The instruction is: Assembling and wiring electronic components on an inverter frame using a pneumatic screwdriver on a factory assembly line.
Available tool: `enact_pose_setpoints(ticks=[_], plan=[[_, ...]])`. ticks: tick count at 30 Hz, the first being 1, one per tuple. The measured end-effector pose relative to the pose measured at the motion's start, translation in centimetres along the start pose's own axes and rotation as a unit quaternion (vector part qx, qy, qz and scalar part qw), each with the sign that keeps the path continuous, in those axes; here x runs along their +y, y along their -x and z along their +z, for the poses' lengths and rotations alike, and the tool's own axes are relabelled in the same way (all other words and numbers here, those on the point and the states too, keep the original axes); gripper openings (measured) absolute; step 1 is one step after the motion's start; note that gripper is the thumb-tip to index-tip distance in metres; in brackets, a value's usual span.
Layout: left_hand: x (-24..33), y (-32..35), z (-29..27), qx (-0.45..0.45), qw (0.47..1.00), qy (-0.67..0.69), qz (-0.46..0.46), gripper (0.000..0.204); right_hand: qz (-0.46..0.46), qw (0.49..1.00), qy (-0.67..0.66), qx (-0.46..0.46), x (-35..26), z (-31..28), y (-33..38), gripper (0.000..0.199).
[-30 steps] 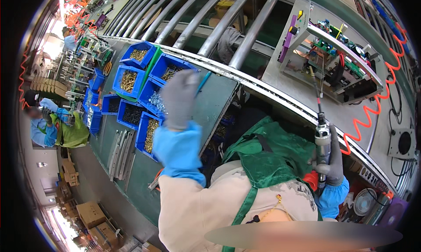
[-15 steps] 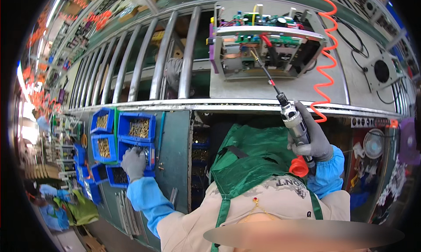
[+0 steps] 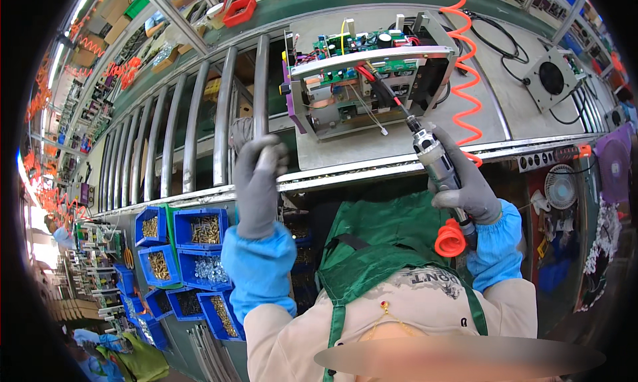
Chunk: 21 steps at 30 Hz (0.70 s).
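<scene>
Grey gloves point(image 3: 475, 194), blue oversleeves point(image 3: 258, 265), green apron point(image 3: 372, 246) are worn.

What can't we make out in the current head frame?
All head view:
- Left hand: blurred fingers; can't tell if they hold anything.
- Power driver: its tip is lost against the unit's wiring; contact unclear.
- Right hand: some fingers hidden behind the driver.
- Dark pieces in a blue bin: too small to identify.
</scene>
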<state>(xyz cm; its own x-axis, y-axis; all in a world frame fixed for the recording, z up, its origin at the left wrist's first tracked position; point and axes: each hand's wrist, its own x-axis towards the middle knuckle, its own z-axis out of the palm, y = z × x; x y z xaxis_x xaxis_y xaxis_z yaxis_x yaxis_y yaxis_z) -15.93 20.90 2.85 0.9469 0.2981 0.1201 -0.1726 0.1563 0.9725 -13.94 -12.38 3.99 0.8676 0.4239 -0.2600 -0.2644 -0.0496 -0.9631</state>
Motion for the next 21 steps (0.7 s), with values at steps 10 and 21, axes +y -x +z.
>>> enact_pose_setpoints(ticks=[10,21], plan=[[-2.0,-6.9,11.8,-0.139,0.729,-0.551,0.382,0.045,0.038,0.996,-0.077,-0.017,-3.4,0.9,1.2,0.102],[-4.6,-7.9,10.9,-0.191,0.683,-0.621,0.334,0.037,0.055,0.990,-0.127,-0.006,-5.6,1.5,1.9,0.101]])
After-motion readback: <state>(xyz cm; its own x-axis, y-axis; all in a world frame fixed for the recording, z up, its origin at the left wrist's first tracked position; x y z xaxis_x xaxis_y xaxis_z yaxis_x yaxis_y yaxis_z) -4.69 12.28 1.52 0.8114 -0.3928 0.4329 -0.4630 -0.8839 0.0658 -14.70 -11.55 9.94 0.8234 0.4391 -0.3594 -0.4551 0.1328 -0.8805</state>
